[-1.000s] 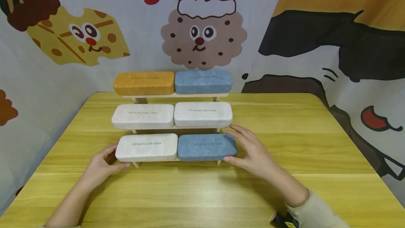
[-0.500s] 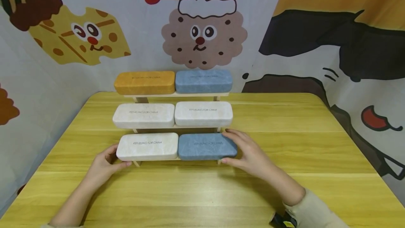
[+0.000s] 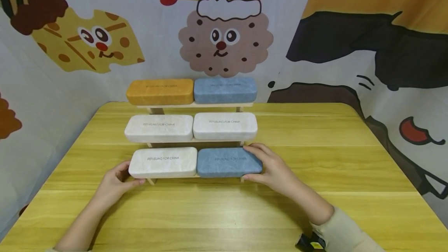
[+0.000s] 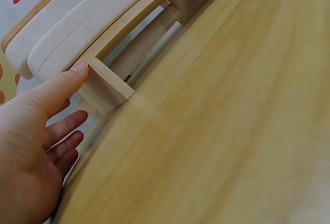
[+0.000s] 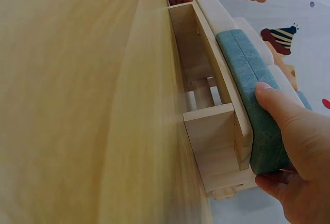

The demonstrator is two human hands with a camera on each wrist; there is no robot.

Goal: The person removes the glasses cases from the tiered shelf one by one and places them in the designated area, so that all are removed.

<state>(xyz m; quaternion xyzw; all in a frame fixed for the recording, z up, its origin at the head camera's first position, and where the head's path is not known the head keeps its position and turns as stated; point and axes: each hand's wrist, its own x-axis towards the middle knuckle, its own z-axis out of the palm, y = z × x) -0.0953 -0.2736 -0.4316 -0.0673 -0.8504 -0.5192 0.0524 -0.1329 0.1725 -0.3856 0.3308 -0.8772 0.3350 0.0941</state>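
A three-tier wooden display rack (image 3: 190, 177) holds glasses cases in pairs, each printed "REFUELING FOR CHINA". My right hand (image 3: 274, 169) grips the right end of the blue glasses case (image 3: 227, 164) on the lowest tier; its thumb (image 5: 276, 100) lies along the front side, with fingers curled round the end and behind. Beside that case lies a white glasses case (image 3: 162, 164). My left hand (image 3: 113, 182) is at the rack's left end, thumb (image 4: 72, 79) on the front edge of the lowest board, one finger behind the case's end and the others loosely bent below.
Two more white glasses cases (image 3: 158, 127) fill the middle tier. On top are an orange case (image 3: 160, 91) and a lighter blue case (image 3: 225, 90). The rack stands on a wood-grain table (image 3: 217, 213) before a cartoon-print cloth (image 3: 157, 42). A black object (image 3: 305, 242) lies by the right sleeve.
My right hand has slid slightly left, taking a closer grip round the blue glasses case's end. The left hand stays at the rack's left end, and the cases keep their places.
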